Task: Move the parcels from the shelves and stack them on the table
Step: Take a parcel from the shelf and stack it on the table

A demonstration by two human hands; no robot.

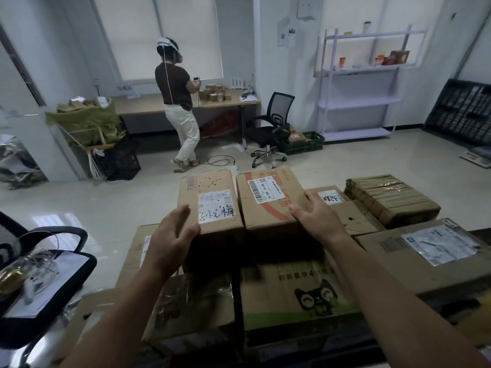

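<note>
Several cardboard parcels are stacked in front of me. On top stand two side by side: a brown box with a handwritten label (210,200) and a box with red print (268,200). My left hand (172,237) lies against the near left corner of the labelled box, fingers loosely curved. My right hand (316,216) rests with spread fingers on the near right corner of the red-print box. Below lie a box with a cat logo (300,293) and a taped box (191,301). A white shelf rack (358,102) stands at the far right wall.
Right of the stack lie a tape-wrapped parcel (390,200) and a flat box with a large label (430,251). A person (180,102) stands at a far desk (148,104). An office chair (271,128), a green crate (305,144) and a black chair (45,282) at my left stand around.
</note>
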